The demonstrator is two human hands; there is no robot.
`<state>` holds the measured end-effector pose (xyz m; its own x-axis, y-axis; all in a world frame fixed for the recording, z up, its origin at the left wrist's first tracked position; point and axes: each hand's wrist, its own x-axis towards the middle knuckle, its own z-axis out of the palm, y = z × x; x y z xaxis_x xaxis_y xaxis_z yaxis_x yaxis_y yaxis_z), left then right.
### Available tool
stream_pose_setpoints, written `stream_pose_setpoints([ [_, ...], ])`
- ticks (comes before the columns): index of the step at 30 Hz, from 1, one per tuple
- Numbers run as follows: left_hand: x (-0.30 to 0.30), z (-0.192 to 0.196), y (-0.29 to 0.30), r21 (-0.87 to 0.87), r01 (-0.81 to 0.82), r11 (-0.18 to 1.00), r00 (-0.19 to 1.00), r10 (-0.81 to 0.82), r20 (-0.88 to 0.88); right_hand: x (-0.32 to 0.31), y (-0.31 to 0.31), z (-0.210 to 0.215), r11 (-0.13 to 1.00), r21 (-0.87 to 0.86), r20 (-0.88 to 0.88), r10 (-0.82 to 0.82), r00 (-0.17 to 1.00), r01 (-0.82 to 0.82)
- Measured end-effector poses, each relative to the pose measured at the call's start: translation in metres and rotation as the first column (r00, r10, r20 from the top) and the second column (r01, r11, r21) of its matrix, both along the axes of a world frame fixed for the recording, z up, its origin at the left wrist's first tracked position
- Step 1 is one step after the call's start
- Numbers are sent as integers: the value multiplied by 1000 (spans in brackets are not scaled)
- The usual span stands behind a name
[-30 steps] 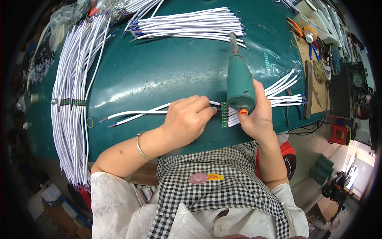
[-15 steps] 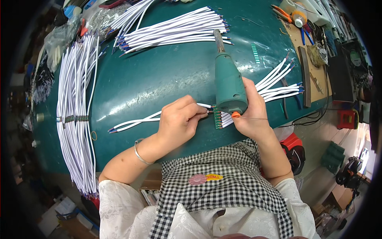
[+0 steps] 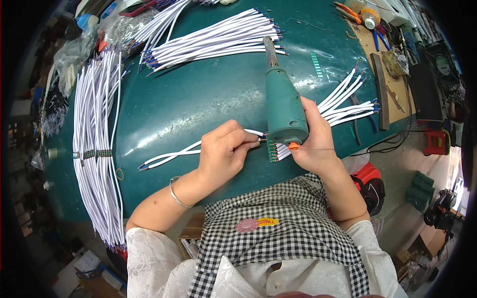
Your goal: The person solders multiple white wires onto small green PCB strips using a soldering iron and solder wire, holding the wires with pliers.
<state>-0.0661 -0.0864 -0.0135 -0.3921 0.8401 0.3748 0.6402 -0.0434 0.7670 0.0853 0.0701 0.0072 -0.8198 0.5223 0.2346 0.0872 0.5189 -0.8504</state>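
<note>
A small green circuit board lies near the table's front edge, with several white cables fanning out from its right side. My left hand pinches a white two-core cable whose stripped end meets the board's left edge. Another white cable passes just beyond my fingertips to the same edge. My right hand is wrapped around a green soldering gun above the board. Its orange nozzle has a thin wire trailing right. The gun's body hides part of the board and the contact point.
A tied bundle of white cables lies at the left table edge. More white cables are piled at the back. Green board strips lie at the back right. Beside them a wooden board holds pliers and bottles.
The view has shifted slightly. Both hands keep their grip, and the soldering gun stays over the board with hardly any movement.
</note>
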Motion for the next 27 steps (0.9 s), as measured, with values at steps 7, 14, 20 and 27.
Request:
stream_pose_setpoints([
  [7,5,0,2,-12,-6,1000,1000,6,3,5,1,-5,997,-74,3,-6,1000,6],
  [14,10,2,1,-30,-11,999,999,10,-31,5,0,-9,997,-76,-3,-15,1000,14],
  [20,11,-1,6,35,-39,999,997,36,73,6,0,-13,992,-123,-29,-31,999,27],
  [27,13,7,9,-78,37,996,985,-50,-166,7,0,-13,973,-222,-10,-59,998,55],
])
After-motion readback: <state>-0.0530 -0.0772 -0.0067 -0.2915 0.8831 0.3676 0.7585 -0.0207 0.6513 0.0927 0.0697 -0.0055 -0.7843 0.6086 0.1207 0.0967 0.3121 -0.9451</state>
